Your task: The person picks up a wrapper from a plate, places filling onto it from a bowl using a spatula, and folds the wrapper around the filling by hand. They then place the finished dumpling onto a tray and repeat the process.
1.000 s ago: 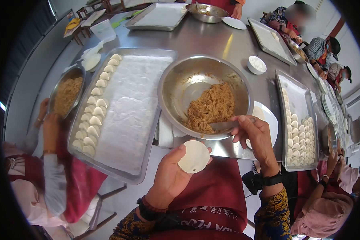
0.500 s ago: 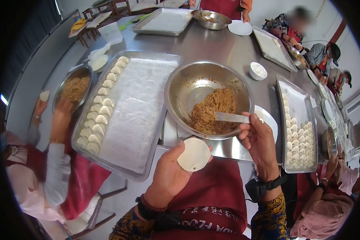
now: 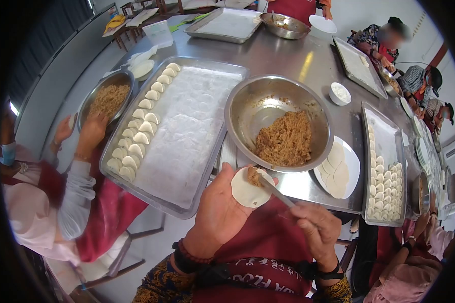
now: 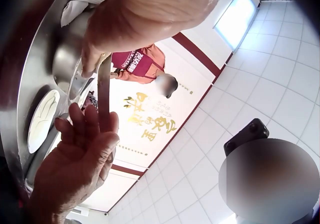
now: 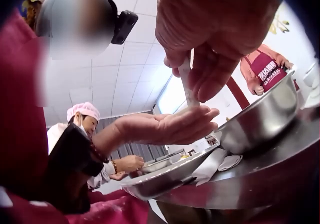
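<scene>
My left hand [image 3: 218, 214] lies palm up, with a round dumpling wrapper [image 3: 243, 196] resting on its fingers. In the right wrist view those fingers [image 5: 192, 124] stretch out nearly straight. A small lump of brown filling [image 3: 253, 177] sits on the wrapper's upper part. My right hand [image 3: 316, 227] grips a flat metal spatula [image 3: 278, 194], its tip against the lump. Just beyond the hands stands a large steel bowl [image 3: 236, 132] holding more filling [image 3: 288, 139]. A plate [image 3: 355, 174] of overlapping wrappers [image 3: 336, 169] is to the right.
On the left, a metal tray [image 3: 192, 126] carries rows of folded dumplings [image 3: 141, 138]. Another tray [image 3: 381, 113] with dumplings lies at right. A small white bowl [image 3: 340, 94] of white powder stands behind the plate. Another person's hand [image 3: 92, 134] is in a filling bowl [image 3: 128, 91] at far left.
My right hand has brought the spatula from the bowl down to the wrapper, where a lump of filling now lies. The left hand still carries the wrapper. The head view has shifted a little.
</scene>
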Action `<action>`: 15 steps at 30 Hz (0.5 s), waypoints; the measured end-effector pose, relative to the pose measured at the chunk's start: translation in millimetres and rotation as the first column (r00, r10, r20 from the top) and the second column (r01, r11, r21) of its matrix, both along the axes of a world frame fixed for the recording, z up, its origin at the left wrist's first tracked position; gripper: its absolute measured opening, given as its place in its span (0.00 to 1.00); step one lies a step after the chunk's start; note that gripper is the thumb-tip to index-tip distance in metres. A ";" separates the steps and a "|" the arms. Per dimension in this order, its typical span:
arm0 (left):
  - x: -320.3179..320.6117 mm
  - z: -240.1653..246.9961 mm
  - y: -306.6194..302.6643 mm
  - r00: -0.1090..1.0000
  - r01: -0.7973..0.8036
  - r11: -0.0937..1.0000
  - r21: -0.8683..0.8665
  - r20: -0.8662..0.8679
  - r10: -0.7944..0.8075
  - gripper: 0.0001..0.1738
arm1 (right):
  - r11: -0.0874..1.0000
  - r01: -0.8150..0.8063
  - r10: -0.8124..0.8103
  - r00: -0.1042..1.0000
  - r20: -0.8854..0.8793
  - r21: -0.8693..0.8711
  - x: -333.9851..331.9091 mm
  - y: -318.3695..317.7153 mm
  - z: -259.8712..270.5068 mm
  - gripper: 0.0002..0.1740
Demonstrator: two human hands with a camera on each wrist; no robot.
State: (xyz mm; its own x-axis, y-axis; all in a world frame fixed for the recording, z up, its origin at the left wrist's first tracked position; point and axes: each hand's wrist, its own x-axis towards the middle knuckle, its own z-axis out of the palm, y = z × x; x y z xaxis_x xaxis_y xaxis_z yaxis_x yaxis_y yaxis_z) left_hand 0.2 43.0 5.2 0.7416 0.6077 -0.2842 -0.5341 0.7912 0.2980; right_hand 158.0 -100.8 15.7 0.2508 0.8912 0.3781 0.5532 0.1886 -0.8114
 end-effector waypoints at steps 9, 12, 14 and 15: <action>-5.2 -1.4 -2.8 0.999 -0.023 0.999 -0.044 -0.043 0.021 0.36 | 0.993 -0.118 0.109 0.950 0.294 0.014 -5.8 -2.0 9.4 0.18; -7.2 -1.4 -2.7 0.998 -0.045 0.997 -0.058 -0.048 0.042 0.35 | 0.994 -0.109 0.104 0.959 0.265 0.005 0.5 -10.3 10.0 0.17; -9.5 -2.6 -1.9 0.997 -0.064 0.996 -0.066 -0.052 0.061 0.35 | 0.994 -0.108 0.100 0.973 0.207 0.028 3.1 -16.4 8.4 0.16; -9.9 -5.1 -1.1 0.996 -0.080 0.995 -0.059 -0.045 0.078 0.35 | 0.996 -0.078 0.073 0.991 0.110 0.047 3.4 -18.9 8.5 0.15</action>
